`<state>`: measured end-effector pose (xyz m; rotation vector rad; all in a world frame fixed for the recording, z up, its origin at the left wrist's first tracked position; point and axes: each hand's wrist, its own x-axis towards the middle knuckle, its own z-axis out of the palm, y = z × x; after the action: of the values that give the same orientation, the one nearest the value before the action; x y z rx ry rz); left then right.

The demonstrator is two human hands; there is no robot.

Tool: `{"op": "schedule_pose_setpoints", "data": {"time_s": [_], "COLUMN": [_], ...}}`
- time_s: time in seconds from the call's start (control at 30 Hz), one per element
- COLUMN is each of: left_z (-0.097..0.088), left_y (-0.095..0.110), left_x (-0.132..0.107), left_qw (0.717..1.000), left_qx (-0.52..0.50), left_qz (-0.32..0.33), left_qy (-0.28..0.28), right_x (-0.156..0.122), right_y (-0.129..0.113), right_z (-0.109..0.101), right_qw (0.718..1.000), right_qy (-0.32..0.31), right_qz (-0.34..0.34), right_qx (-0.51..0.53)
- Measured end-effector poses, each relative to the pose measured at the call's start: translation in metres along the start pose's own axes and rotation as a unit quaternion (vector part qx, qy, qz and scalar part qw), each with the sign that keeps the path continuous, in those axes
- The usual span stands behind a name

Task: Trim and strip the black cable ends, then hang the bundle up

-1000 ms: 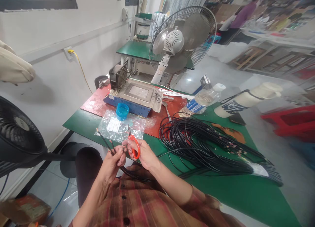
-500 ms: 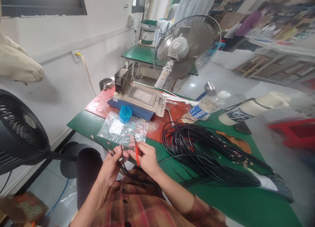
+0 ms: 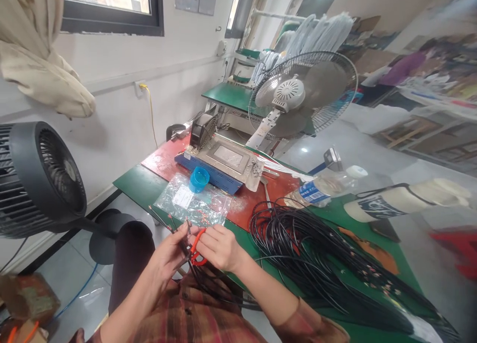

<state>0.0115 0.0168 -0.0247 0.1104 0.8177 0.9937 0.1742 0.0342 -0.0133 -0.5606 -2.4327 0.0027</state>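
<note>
My left hand (image 3: pixel 172 248) is closed around several black cables (image 3: pixel 158 215), whose stripped copper ends fan out up and to the left. The cables' lower lengths run down across my lap toward the right. In my right hand (image 3: pixel 219 246) is a pair of red-handled scissors (image 3: pixel 198 240). Their red loops show by my fingers, and the blades sit close to the cables beside my left hand, mostly hidden. Both hands are near each other, in front of the plaid shirt at the table's near edge.
A large bundle of black cables (image 3: pixel 298 248) lies on the green table (image 3: pixel 130 184) at right. Beyond my hands are a plastic bag (image 3: pixel 167 204), a blue cup (image 3: pixel 199 179) and a blue heating device (image 3: pixel 212 171). A bottle (image 3: pixel 316 191), a tumbler (image 3: pixel 391 204) and fans (image 3: pixel 59 174) stand around.
My right hand has turned the scissors, so the red loops now show and the blade no longer points up. The whole view has shifted, with the surroundings appearing lower and further right.
</note>
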Motion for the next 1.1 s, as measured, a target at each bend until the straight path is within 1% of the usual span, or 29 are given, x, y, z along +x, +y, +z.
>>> {"op": "schedule_pose_setpoints", "data": {"time_s": [0.03,0.1,0.17,0.23,0.3,0.37,0.4,0.47,0.53,0.6,0.67,0.77,0.87,0.97,1.1], "left_z": [0.001,0.002,0.001,-0.001,-0.005,-0.008,-0.01,-0.013,-0.015,-0.018,-0.021,-0.024,-0.025,-0.024,-0.022], "left_y": [0.0,0.0,-0.001,-0.002,-0.004,-0.006,-0.007,-0.008,-0.008,-0.007,-0.006,-0.004,-0.003,-0.003,-0.004], "left_x": [0.0,0.001,0.0,-0.003,-0.006,-0.009,-0.011,-0.015,-0.018,-0.022,-0.025,-0.029,-0.03,-0.029,-0.03], "left_qw": [1.0,1.0,0.999,0.997,0.994,0.994,0.995,0.997,0.997,0.998,0.997,0.994,0.992,0.989,0.988], "left_qx": [-0.005,-0.003,0.029,0.072,0.096,0.086,0.071,0.041,0.029,0.044,0.072,0.098,0.116,0.142,0.151], "left_qz": [0.002,-0.002,0.0,0.016,0.04,0.055,0.059,0.06,0.052,0.042,0.033,0.028,0.031,0.032,0.034], "left_qy": [0.001,0.009,0.013,0.002,-0.021,-0.033,-0.034,-0.04,-0.042,-0.029,-0.001,0.035,0.038,0.032,0.023], "right_x": [0.001,0.006,0.015,0.027,0.037,0.044,0.047,0.049,0.052,0.055,0.059,0.063,0.064,0.063,0.062], "right_y": [0.0,0.004,0.016,0.035,0.061,0.086,0.097,0.112,0.119,0.119,0.116,0.114,0.116,0.118,0.119], "right_z": [0.001,0.0,-0.004,-0.01,-0.014,-0.015,-0.013,-0.008,-0.002,0.002,0.005,0.007,0.008,0.01,0.012], "right_qw": [1.0,0.998,0.986,0.954,0.913,0.882,0.873,0.871,0.879,0.885,0.886,0.884,0.881,0.878,0.885], "right_qy": [0.005,0.045,0.109,0.164,0.197,0.209,0.205,0.18,0.143,0.11,0.084,0.051,0.034,0.031,0.033], "right_qz": [0.011,0.049,0.127,0.241,0.342,0.399,0.414,0.434,0.446,0.452,0.455,0.456,0.461,0.464,0.448], "right_qx": [0.007,0.014,0.028,0.061,0.103,0.141,0.153,0.142,0.086,0.019,-0.037,-0.088,-0.105,-0.113,-0.119]}}
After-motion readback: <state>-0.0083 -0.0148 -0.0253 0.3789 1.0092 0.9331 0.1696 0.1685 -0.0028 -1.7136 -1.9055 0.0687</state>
